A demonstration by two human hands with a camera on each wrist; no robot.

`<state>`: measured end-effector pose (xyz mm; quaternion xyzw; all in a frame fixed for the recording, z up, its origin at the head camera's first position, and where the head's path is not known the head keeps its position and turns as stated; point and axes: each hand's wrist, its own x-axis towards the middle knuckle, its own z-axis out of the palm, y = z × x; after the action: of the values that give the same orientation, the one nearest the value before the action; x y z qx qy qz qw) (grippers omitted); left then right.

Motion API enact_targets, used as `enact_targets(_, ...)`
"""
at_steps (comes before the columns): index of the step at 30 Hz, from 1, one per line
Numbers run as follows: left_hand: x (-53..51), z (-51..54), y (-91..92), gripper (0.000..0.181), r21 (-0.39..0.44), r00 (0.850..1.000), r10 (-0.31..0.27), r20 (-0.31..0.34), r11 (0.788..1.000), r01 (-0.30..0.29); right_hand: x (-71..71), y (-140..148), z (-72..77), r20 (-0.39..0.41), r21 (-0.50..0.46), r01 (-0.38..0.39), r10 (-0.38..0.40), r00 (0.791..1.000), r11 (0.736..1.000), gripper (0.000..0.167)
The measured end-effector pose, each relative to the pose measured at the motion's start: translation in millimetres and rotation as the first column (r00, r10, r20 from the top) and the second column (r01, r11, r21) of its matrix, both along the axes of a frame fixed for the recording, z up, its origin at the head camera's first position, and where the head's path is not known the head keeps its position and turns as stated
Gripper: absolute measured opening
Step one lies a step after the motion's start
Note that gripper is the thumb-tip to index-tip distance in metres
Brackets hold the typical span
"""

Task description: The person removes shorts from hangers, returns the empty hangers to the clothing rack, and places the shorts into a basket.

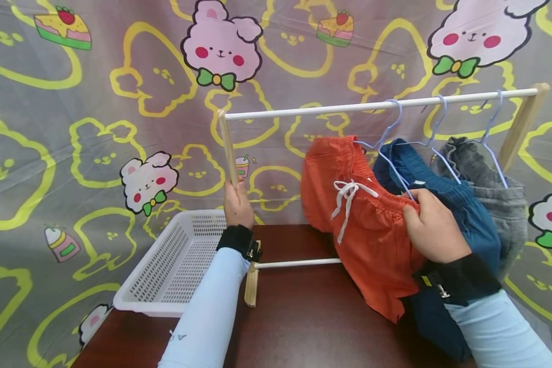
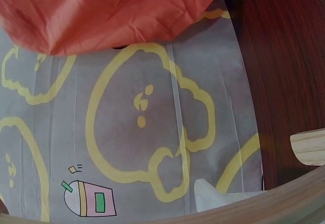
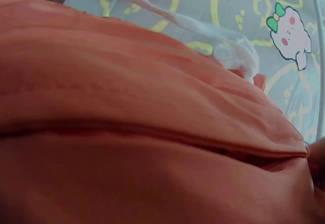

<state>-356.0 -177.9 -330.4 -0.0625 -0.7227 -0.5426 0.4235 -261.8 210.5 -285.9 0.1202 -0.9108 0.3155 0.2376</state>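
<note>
Orange shorts (image 1: 368,225): on the leftmost hanger (image 1: 398,175), below the white rail (image 1: 303,110), just left of the blue garment (image 1: 478,214).
Waistband (image 1: 381,188): its long axis slopes down rightward, ending at our fingers.
Right hand (image 1: 434,225): nearer; with it we pinch the waistband's right end.
Left hand (image 1: 239,205): well left of the shorts, where we grip the wooden post (image 1: 229,148).

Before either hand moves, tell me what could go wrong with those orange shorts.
The orange shorts might slip off their hanger if the right hand tugs the waistband it pinches. The blue garment hangs close behind and could get dragged along. A hard pull might also shift the rack, though the left hand grips its post.
</note>
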Motion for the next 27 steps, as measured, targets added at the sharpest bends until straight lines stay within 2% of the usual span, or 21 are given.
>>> enact_targets(13,-0.8,-3.8,-1.0,0.037,-0.009,1.000,0.000,-0.007,1.000,0.000,0.5,2,-0.2,-0.094,-0.035,0.003,-0.007,0.996,0.999,0.032)
enact_targets(19,-0.3,-1.0,-1.4,0.037,-0.014,1.000,-0.006,0.000,1.000,0.006,-2.0,4,3.8,-0.163,-0.036,-0.003,-0.002,0.987,0.999,0.030)
enact_targets(27,0.5,-0.3,-0.6,0.036,-0.009,1.000,-0.004,0.012,1.000,0.004,-1.1,12,12.1,-0.172,-0.030,0.009,-0.014,0.985,1.000,0.032)
